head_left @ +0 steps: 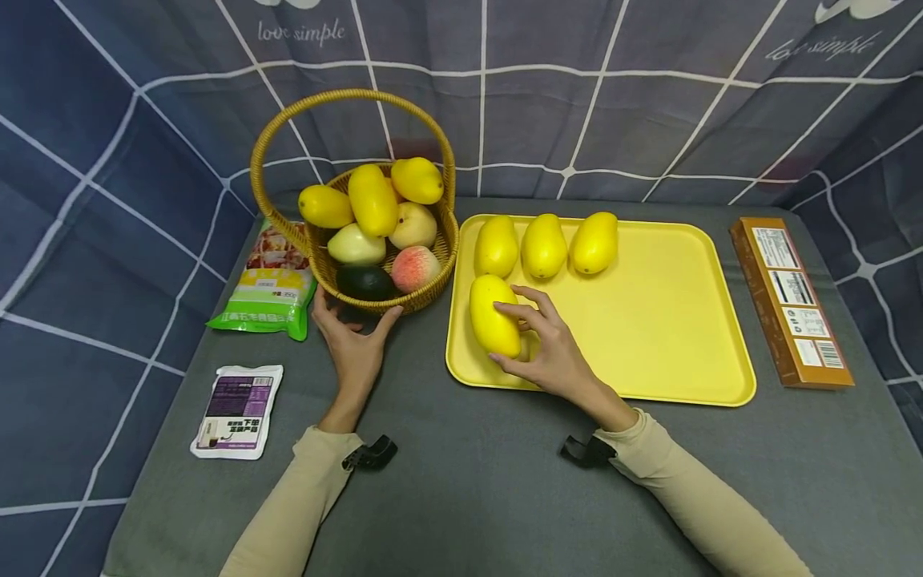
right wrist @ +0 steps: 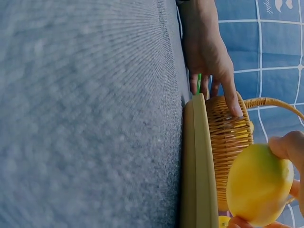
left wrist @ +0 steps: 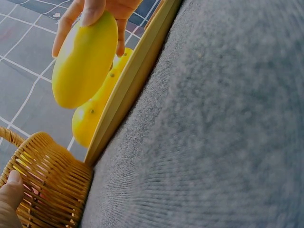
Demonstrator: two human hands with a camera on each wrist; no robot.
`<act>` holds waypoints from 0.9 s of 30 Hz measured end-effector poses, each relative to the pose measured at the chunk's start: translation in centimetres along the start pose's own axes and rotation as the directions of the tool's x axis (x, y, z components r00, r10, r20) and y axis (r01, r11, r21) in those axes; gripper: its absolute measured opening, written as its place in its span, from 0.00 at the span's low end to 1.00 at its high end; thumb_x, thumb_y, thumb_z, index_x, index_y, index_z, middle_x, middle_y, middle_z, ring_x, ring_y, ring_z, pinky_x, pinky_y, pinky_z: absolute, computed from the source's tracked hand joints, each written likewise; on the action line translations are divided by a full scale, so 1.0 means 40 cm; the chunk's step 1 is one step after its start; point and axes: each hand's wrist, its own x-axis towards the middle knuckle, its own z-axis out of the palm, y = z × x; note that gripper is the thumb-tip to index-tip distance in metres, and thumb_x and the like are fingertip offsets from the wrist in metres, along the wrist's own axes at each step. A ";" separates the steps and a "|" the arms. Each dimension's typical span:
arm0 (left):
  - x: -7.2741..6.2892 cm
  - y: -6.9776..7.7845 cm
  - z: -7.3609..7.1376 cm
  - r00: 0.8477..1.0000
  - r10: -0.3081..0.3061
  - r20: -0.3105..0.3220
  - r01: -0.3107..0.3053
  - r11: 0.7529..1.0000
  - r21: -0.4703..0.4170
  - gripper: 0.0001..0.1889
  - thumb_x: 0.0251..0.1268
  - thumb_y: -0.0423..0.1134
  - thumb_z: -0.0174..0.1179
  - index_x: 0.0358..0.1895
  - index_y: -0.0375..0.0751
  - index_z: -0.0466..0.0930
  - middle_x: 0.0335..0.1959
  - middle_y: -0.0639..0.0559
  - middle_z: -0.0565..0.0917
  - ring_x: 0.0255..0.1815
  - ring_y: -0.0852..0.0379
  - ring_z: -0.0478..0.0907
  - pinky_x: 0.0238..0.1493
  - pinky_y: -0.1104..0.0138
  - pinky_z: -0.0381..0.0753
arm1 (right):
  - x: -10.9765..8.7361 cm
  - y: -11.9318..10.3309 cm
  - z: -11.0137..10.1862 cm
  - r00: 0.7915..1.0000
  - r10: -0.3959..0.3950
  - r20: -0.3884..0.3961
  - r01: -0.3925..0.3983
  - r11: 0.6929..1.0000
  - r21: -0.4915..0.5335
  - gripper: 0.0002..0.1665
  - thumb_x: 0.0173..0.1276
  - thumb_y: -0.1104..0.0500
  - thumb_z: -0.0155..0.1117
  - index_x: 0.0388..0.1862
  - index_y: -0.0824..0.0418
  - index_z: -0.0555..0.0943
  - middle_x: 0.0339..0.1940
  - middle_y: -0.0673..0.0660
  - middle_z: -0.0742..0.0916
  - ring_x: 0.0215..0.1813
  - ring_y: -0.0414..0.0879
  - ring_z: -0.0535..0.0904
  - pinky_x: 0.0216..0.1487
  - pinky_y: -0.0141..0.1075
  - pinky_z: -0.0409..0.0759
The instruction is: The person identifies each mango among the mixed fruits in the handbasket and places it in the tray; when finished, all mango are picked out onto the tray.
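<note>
My right hand [head_left: 551, 349] holds a yellow mango [head_left: 493, 314] between thumb and fingers, over the left part of a yellow tray [head_left: 649, 336]. In the left wrist view this mango [left wrist: 85, 61] appears raised above the tray's rim. Three more mangoes [head_left: 545, 246] lie in a row along the tray's far edge. With fingers spread, my left hand [head_left: 353, 340] rests against the near side of a wicker basket [head_left: 449, 260]; its thumb touches the outer wall. Inside are several yellow mangoes [head_left: 372, 200], a peach [head_left: 416, 268], a dark green avocado [head_left: 365, 283] and pale round fruit [head_left: 414, 225].
A green snack bag [head_left: 268, 296] lies left of the basket, partly behind it. Nearer the front left is a white and purple packet [head_left: 238, 413]. A long brown box [head_left: 792, 304] stands right of the tray. Checked cloth [head_left: 534, 120] walls enclose the grey table.
</note>
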 end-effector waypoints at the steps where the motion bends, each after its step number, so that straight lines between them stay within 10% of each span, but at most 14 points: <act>1: 0.001 0.001 -0.001 1.000 0.000 0.000 0.000 1.000 0.003 0.57 0.48 0.47 0.77 0.77 0.47 0.46 0.71 0.47 0.57 0.65 0.51 0.63 0.45 0.65 0.68 | 0.000 0.000 0.001 1.000 0.004 0.002 -0.004 1.000 0.006 0.38 0.47 0.60 0.82 0.61 0.56 0.79 0.69 0.61 0.70 0.56 0.50 0.77 0.49 0.47 0.81; 27: 0.001 0.005 -0.001 1.000 -0.004 0.002 0.003 1.000 0.007 0.57 0.48 0.47 0.77 0.77 0.48 0.46 0.70 0.47 0.57 0.64 0.51 0.63 0.45 0.66 0.67 | -0.011 0.002 0.016 0.982 0.163 0.091 -0.166 0.986 0.017 0.39 0.50 0.55 0.82 0.62 0.54 0.78 0.68 0.59 0.69 0.50 0.48 0.79 0.53 0.42 0.81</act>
